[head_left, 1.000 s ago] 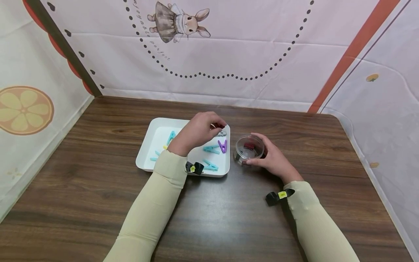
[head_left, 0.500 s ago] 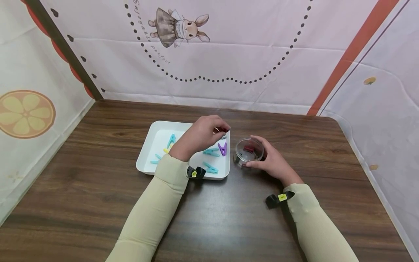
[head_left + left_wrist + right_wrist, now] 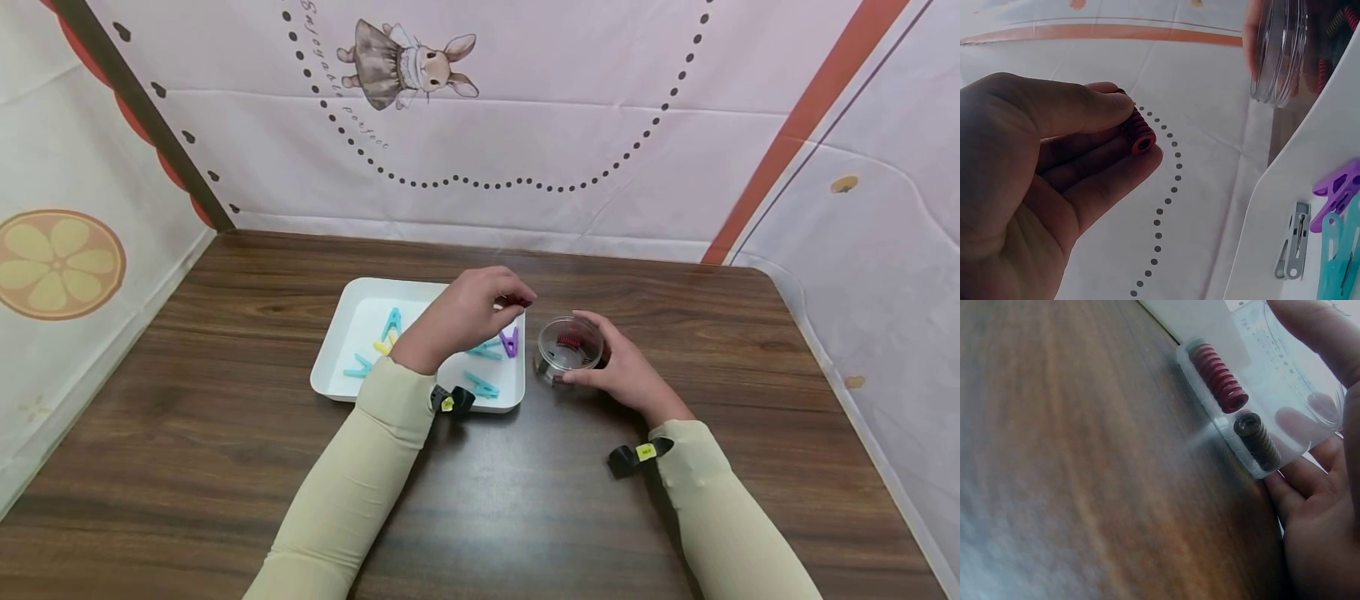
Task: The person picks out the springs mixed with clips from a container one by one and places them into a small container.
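My left hand (image 3: 468, 308) pinches a small red coil spring (image 3: 1138, 129) between thumb and fingers, above the far right corner of a white tray (image 3: 335, 333). To the right of the tray, my right hand (image 3: 628, 372) is curled round a clear round jar (image 3: 547, 357) standing upright on the table. Through the jar's wall, the right wrist view reveals another red spring (image 3: 1217, 376) and a dark brownish spring (image 3: 1256, 439) at the bottom. The jar's top appears uncovered.
Several clothespins lie in the tray: teal ones (image 3: 392, 322), a yellow one (image 3: 383, 346), a purple one (image 3: 510, 342) and a grey one (image 3: 1298, 240). The brown wooden table (image 3: 480, 508) is bounded at the back by a printed cloth (image 3: 555, 100).
My left hand has moved a little to the right with the spring, from over the tray towards the jar. My right hand has kept its hold on the jar in place.
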Available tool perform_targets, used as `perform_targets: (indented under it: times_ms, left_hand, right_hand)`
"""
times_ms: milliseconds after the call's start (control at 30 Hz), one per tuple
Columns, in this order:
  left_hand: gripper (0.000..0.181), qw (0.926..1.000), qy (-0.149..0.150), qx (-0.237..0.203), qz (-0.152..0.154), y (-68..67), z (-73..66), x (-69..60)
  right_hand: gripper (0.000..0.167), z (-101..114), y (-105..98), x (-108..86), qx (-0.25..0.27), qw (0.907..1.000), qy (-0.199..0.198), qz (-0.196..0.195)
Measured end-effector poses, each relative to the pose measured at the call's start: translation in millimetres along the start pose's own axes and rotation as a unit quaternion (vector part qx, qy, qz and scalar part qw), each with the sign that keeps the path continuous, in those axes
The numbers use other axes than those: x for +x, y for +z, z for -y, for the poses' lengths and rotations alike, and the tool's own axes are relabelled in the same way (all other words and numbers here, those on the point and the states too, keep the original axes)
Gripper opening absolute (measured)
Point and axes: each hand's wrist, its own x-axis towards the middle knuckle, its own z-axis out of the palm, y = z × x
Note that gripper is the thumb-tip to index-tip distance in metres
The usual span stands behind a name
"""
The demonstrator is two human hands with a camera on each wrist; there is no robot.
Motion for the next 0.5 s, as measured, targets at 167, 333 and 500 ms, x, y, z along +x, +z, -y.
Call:
perform_targets:
  times_ms: [167,333,500]
  left_hand:
    - [0.017,0.9999,0.014,-0.003,-0.004,2.0,-2.1,0.3]
    - [0.017,0.9997,0.026,-0.002,0.001,5.4,-3.9,0.8]
    - [0.016,0.9994,0.032,0.007,0.009,9.3,-7.1,2.6]
  right_hand:
    - [0.092,-1.4,0.4,0.2,0.0,1.0,0.001,0.001]
    - [0.091,-1.3,0.4,-0.1,0.006,1.0,-0.002,0.005]
    - [0.092,-0.7,0.0,0.3,0.007,1.0,-0.005,0.004]
